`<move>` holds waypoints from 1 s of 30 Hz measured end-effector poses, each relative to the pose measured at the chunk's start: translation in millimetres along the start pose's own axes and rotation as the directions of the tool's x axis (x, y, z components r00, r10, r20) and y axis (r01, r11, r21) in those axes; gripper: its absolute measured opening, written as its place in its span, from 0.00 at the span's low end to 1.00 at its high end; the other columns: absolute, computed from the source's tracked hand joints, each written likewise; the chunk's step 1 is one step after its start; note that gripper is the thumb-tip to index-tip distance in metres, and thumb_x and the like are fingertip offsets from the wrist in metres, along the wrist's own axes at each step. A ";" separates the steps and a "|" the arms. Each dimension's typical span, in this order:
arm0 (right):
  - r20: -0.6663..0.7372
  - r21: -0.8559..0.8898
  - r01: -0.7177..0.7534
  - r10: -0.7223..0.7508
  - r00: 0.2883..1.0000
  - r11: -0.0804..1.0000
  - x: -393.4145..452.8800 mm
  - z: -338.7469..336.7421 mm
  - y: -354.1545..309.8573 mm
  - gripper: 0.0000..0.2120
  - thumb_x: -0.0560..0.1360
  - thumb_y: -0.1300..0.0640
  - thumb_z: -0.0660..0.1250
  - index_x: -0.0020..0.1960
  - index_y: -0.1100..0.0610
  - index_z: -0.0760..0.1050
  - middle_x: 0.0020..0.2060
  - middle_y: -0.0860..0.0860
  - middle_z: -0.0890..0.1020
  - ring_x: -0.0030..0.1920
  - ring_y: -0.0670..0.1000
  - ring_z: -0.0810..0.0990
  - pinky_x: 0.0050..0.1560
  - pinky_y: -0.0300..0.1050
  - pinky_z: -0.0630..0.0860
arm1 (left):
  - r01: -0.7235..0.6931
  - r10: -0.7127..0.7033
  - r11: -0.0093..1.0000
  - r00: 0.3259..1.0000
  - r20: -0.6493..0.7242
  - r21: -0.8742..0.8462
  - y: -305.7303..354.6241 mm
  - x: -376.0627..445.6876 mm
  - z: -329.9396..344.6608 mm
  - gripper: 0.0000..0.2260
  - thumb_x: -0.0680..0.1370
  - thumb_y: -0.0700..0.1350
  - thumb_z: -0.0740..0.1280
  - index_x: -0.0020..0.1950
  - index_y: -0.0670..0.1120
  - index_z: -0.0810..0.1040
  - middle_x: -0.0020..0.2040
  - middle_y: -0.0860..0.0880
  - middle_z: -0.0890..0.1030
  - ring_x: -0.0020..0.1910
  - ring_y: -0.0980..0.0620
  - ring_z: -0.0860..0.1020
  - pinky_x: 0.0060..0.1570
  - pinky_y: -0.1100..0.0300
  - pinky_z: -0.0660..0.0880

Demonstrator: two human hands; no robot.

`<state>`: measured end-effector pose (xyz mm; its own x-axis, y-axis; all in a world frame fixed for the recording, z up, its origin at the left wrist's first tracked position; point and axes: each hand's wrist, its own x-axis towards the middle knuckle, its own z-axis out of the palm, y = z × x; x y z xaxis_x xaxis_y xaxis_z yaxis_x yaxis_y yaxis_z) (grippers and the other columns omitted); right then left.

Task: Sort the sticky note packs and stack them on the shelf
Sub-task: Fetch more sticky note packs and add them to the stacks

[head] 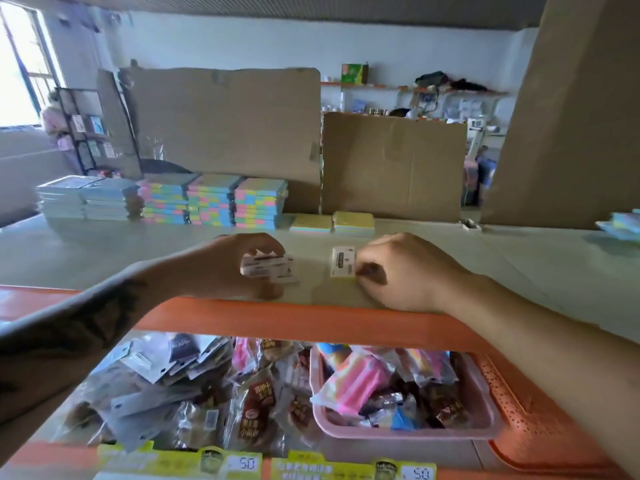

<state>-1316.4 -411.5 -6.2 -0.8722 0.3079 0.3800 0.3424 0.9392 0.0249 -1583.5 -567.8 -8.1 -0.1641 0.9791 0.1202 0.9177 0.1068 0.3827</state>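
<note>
On the shelf [450, 251], each hand's fingers [369, 271] half-hide a blurred pack [343, 261].

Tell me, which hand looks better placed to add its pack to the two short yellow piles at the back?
Probably the right hand. It holds a small white pack almost straight in front of the yellow piles. The left hand, gripping another pack, sits further left, nearer the tall coloured stacks.

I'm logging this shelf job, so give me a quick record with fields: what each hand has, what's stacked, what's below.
left hand: grips small white packs
right hand: pinches one white pack
surface: pale top shelf with orange edge
stacked at back: three multicolour stacks, two yellow-topped packs
below: pink basket of wrapped goods, loose snack packets
</note>
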 end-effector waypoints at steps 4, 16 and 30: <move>-0.061 0.145 0.003 0.006 0.998 0.989 21.9 0.0 -13.3 0.13 0.71 0.41 0.66 0.42 0.49 0.81 0.36 0.41 0.77 0.38 0.46 0.75 0.41 0.46 0.75 | -0.024 0.023 0.999 1.000 -0.020 -0.036 -25.9 -0.7 -4.5 0.31 0.61 0.70 0.73 0.63 0.68 0.74 0.58 0.67 0.78 0.60 0.64 0.76 0.61 0.56 0.73; -0.159 0.248 0.103 -0.065 0.985 0.963 68.8 17.4 -61.4 0.16 0.74 0.50 0.76 0.60 0.51 0.81 0.53 0.44 0.85 0.53 0.45 0.80 0.56 0.49 0.78 | -0.111 0.059 0.916 0.988 -0.145 -0.385 -29.1 10.1 -7.3 0.25 0.72 0.70 0.63 0.43 0.49 0.83 0.38 0.47 0.80 0.38 0.54 0.77 0.45 0.45 0.72; -0.021 0.893 -0.177 0.433 0.901 0.414 81.1 11.7 -71.7 0.03 0.77 0.63 0.73 0.48 0.61 0.79 0.41 0.58 0.86 0.38 0.53 0.85 0.47 0.49 0.80 | -0.187 0.011 0.627 0.973 -0.231 -0.757 -38.8 14.2 -7.6 0.13 0.69 0.43 0.78 0.52 0.42 0.83 0.43 0.46 0.85 0.43 0.53 0.82 0.45 0.57 0.76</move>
<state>-1415.8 -452.1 12.1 -0.6304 0.6807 0.3731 -0.0156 0.4695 -0.8828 -1624.3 -559.3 -14.3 -0.2335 0.9136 0.3328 0.3320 -0.2468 0.9104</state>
